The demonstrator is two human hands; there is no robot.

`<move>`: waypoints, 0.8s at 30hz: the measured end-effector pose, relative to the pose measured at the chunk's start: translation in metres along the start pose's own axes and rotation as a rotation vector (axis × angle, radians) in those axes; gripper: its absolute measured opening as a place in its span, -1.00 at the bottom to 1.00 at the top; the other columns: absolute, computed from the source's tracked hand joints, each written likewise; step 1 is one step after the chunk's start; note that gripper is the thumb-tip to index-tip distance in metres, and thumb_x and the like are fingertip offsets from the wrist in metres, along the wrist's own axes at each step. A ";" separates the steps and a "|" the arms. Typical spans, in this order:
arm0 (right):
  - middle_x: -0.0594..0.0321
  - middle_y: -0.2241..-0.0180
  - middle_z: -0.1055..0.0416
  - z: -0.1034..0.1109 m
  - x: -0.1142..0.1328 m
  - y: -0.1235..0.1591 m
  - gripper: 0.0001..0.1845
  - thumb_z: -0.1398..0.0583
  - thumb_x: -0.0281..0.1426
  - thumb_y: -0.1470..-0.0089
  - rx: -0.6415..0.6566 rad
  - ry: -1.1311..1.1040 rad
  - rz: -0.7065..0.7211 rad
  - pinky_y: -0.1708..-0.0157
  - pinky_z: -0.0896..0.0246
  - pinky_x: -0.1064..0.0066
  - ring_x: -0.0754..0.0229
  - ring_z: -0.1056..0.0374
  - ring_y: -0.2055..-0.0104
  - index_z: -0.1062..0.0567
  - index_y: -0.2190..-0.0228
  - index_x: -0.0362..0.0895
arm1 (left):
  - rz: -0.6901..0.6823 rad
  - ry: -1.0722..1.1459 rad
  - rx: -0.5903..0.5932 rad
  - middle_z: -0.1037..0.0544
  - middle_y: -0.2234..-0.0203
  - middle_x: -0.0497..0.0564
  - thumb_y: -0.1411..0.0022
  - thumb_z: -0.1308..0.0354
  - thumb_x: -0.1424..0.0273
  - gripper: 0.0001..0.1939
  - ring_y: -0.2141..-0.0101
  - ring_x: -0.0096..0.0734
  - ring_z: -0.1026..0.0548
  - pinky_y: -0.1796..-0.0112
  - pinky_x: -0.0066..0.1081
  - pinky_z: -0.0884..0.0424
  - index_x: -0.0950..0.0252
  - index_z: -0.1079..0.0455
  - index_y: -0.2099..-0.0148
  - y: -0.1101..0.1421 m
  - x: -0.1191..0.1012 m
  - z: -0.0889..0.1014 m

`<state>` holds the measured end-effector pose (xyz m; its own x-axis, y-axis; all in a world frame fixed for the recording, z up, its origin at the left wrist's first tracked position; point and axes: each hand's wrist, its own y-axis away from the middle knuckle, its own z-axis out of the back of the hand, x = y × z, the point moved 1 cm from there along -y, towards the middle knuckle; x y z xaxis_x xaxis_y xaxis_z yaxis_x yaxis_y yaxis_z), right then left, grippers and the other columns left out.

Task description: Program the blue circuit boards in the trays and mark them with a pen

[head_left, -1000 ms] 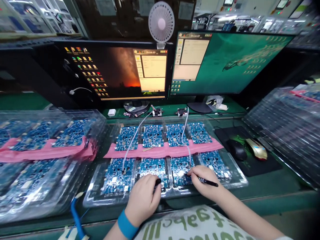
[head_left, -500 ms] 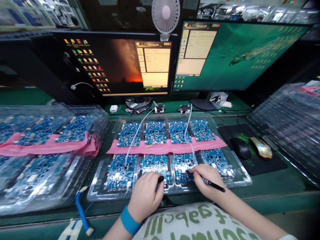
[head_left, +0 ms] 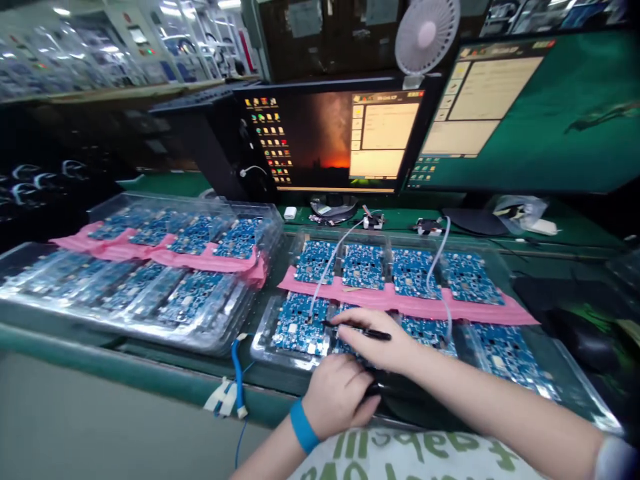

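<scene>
My right hand (head_left: 383,343) is closed around a slim black marker pen (head_left: 376,334). Its tip is over the right side of the front-left blue circuit board (head_left: 295,333); I cannot tell whether it touches. Nearer to me, my left hand (head_left: 335,393) is curled with a black pen cap (head_left: 373,388) showing by its thumb. A blue band (head_left: 303,427) circles the left wrist. Blue boards lie in two rows in a clear plastic tray (head_left: 265,350), with a pink strip (head_left: 370,299) between the rows. A white cable (head_left: 327,270) reaches down to the front-left board.
Another stack of clear trays (head_left: 220,337) with boards and pink strips (head_left: 210,262) stands left. Behind are two monitors (head_left: 320,140) and a small fan (head_left: 425,37). A second white cable (head_left: 440,247) crosses the tray. A mouse (head_left: 585,340) lies right; a blue cable (head_left: 237,377) hangs at the table edge.
My right hand has moved left with the marker pen, from the third front board to the first. The camera view has turned left. The left hand stays curled near the tray's front edge.
</scene>
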<state>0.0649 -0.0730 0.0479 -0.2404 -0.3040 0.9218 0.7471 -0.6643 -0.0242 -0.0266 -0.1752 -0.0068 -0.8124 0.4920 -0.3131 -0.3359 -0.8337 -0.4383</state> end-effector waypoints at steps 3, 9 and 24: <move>0.35 0.47 -0.42 -0.032 0.007 -0.025 -0.79 0.00 -0.42 0.02 0.086 0.099 0.026 0.42 -0.18 0.55 0.34 -0.30 0.42 -0.43 0.43 -0.11 | -0.015 -0.031 -0.045 -0.43 0.46 0.06 -0.09 0.07 0.28 -0.75 0.41 -0.31 -0.37 0.40 -0.31 -0.29 0.31 -0.34 0.32 0.004 0.001 -0.006; 0.35 0.53 -0.37 -0.060 -0.005 -0.047 -0.88 -0.05 -0.39 0.07 0.074 0.264 0.062 0.48 -0.08 0.55 0.35 -0.25 0.48 -0.35 0.53 -0.13 | -0.051 -0.076 -0.035 -0.42 0.50 0.01 -0.08 0.06 0.24 -0.74 0.46 -0.37 -0.38 0.49 -0.37 -0.27 0.31 -0.33 0.34 0.005 0.002 -0.008; 0.34 0.55 -0.36 -0.055 0.003 -0.041 -0.87 -0.03 -0.40 0.08 0.040 0.414 0.032 0.51 0.01 0.53 0.34 -0.22 0.50 -0.36 0.55 -0.13 | -0.049 -0.080 -0.135 -0.42 0.52 0.01 -0.07 0.06 0.24 -0.74 0.49 -0.34 -0.37 0.52 -0.36 -0.26 0.31 -0.34 0.35 0.006 0.002 -0.011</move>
<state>-0.0010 -0.0843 0.0304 -0.4397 -0.5781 0.6873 0.7795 -0.6258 -0.0278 -0.0246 -0.1768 -0.0196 -0.8337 0.5052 -0.2230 -0.3131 -0.7651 -0.5627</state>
